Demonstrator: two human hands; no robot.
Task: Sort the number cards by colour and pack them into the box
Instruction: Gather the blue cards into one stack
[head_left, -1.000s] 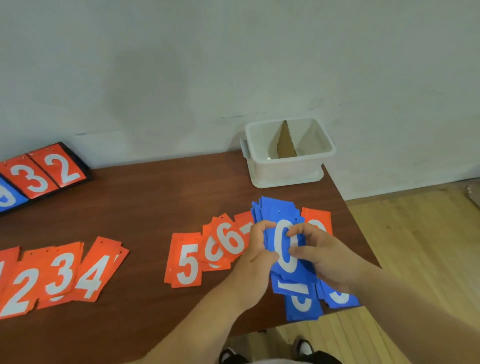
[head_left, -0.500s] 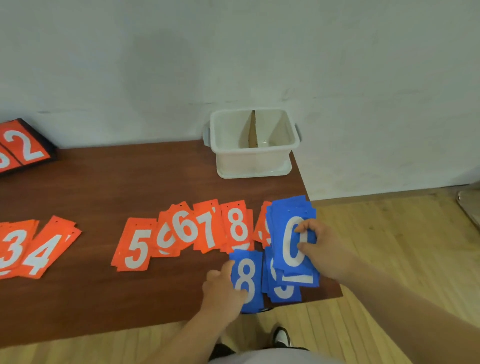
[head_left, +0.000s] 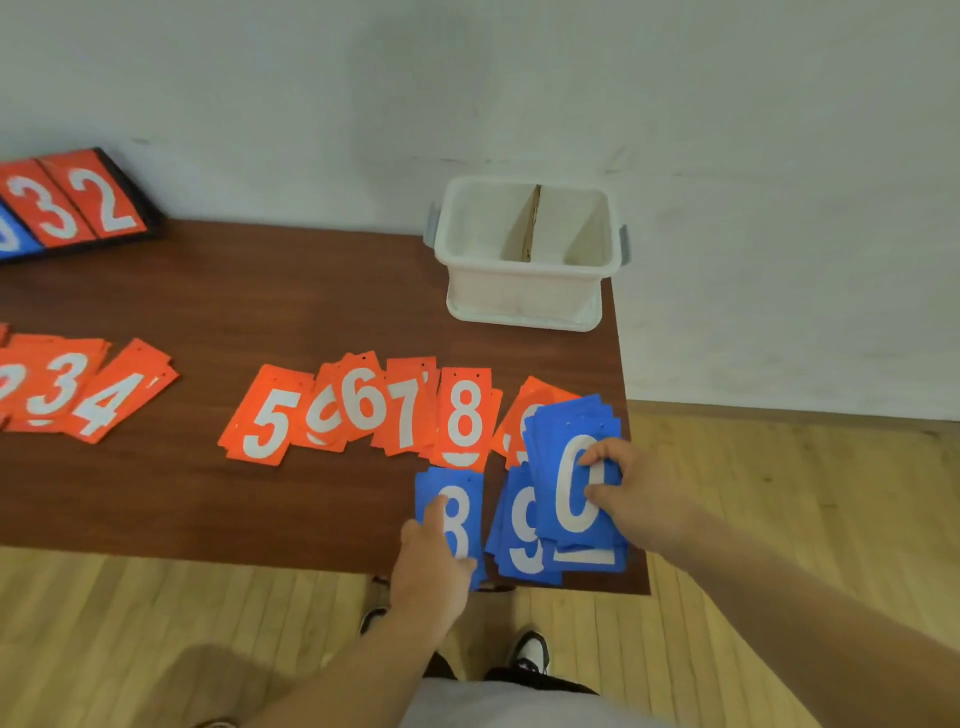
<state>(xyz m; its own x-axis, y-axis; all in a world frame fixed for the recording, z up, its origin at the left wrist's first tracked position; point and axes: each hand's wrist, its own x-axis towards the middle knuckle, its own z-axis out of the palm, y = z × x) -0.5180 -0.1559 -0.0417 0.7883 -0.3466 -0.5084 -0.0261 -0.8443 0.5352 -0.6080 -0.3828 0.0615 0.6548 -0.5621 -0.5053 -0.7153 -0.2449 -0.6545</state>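
**Blue 8 card** (head_left: 460, 519): flat on the tabletop (head_left: 260, 301) at its near edge. The long axis runs from near edge to far edge, and the near end sits at or just past that edge.

The left hand (head_left: 428, 569) rests on the card's near left part, one digit laid straight along the face. Whether the other fingers curl beneath the card cannot be told.

Just beside it to the right, with a sliver of wood between, lies the blue 9 card (head_left: 522, 530). It is overlapped by the blue stack (head_left: 571, 431), topped by a 0, at the near right corner. The right hand (head_left: 639, 493) grips this stack, its fingers (head_left: 605, 457) curled onto the face from the right side.

Beyond, a row of orange cards (head_left: 363, 410) runs parallel to the near edge.

The box (head_left: 524, 291) stands at the far right corner, split by a cardboard divider (head_left: 532, 223), with nothing visible in either compartment. It lies straight beyond the right hand, the nearer of the two.

Judged step: the blues are not yet united. The 8 lies leftward of the held stack with its axis parallel to it, so joining them calls for a sideways slide along the near edge.
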